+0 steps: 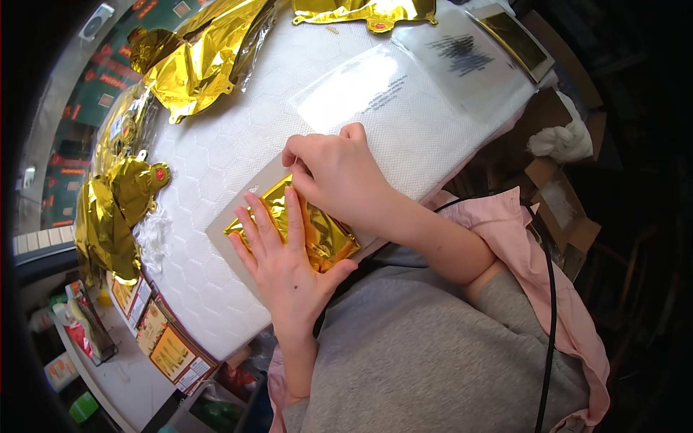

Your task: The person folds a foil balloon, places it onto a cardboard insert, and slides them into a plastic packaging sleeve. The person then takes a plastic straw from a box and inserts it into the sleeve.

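Note:
A folded piece of shiny gold foil balloon (336,238) lies on a flat grey board (268,177) near the table's front edge. My left hand (285,263) rests flat on the foil with its fingers spread. Just beyond it, my right hand (339,169) is closed, fingers curled and thumb tucked in, at the far edge of the foil and board. Its fingertips are partly hidden, so whatever is between them cannot be made out.
Clear plastic bags (354,90) lie at the back, near another with gold foil (512,40). Larger gold foil balloons (198,72) are spread along the far left. Printed packages (170,343) hang at the left edge. Open cardboard boxes (563,202) stand at the right.

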Motion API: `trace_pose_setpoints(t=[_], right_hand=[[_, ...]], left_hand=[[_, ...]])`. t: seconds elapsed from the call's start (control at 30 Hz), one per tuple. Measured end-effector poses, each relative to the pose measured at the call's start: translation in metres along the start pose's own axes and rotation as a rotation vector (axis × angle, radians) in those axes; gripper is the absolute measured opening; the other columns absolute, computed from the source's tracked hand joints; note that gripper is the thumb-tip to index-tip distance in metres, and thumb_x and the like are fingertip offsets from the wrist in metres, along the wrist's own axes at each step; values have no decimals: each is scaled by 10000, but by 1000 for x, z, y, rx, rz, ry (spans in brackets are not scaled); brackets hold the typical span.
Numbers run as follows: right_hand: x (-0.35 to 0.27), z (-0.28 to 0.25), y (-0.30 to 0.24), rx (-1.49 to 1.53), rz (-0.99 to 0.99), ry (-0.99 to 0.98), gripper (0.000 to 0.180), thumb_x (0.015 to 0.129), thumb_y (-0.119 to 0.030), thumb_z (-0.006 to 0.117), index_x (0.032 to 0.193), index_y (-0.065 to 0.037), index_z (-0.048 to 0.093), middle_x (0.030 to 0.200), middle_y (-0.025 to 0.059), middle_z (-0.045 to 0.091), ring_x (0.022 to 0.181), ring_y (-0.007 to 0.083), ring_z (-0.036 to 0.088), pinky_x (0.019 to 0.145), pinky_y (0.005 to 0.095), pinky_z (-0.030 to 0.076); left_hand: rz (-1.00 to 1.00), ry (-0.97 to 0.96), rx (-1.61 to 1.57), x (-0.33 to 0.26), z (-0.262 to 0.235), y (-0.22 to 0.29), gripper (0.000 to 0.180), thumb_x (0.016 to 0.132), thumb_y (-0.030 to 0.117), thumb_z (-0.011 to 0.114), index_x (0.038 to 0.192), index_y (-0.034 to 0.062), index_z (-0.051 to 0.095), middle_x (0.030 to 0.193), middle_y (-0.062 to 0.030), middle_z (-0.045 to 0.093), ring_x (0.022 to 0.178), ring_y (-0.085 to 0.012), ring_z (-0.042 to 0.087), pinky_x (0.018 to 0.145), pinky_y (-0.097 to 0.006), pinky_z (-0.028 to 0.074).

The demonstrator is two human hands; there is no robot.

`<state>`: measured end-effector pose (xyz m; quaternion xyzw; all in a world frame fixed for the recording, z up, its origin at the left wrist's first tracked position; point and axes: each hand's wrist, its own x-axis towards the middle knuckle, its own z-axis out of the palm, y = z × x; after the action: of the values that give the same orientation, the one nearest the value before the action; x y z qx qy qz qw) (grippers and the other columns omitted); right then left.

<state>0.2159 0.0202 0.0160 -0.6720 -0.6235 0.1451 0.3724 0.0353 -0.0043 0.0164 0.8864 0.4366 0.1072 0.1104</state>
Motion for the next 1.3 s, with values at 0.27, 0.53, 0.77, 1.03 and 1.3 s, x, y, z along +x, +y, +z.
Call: trace_pose_setpoints(t=[0.27, 0.53, 0.77, 1.03, 1.3], right_hand=[[-12, 17, 4, -119, -80, 109, 57, 905, -126, 701, 958, -130, 680, 899, -3, 687, 870, 192, 644, 897, 448, 307], [-15, 22, 2, -246, -113, 157, 196, 836, -114, 741, 1012, -151, 663, 999, -17, 640, 971, 171, 613, 920, 465, 306], [-19, 4, 10, -286, -238, 136, 249, 865, -122, 693, 1113, -100, 686, 1050, 39, 650, 1036, 225, 624, 1000, 476, 347], [-42, -17, -3, -161, -389, -92, 636, 969, -287, 653, 1501, 30, 506, 1560, 209, 504, 1498, 374, 428, 1249, 522, 287], [-52, -6, 3, -207, -322, -169, 717, 995, -382, 610, 1537, 55, 438, 1578, 216, 480, 1520, 376, 389, 1269, 530, 228]], left_hand=[[-45, 11, 111, 1, 9, 4, 725, 1007, 531, 570, 1628, 192, 416, 1723, -253, 186, 1596, -461, 138, 1267, -603, 66], [-45, 28, 133, 2, 9, 5, 753, 965, 523, 631, 1617, 199, 438, 1719, -253, 200, 1591, -462, 162, 1263, -608, 98], [-57, 22, 86, 3, 8, 5, 837, 909, 622, 666, 1622, 252, 431, 1701, -286, 217, 1574, -495, 179, 1252, -639, 94], [-54, 10, 80, 2, 9, 2, 800, 909, 551, 673, 1603, 212, 466, 1711, -277, 197, 1581, -484, 170, 1251, -641, 105], [-60, 24, 64, 2, 8, 3, 786, 895, 476, 657, 1604, 196, 465, 1714, -282, 185, 1583, -490, 162, 1247, -653, 100]])
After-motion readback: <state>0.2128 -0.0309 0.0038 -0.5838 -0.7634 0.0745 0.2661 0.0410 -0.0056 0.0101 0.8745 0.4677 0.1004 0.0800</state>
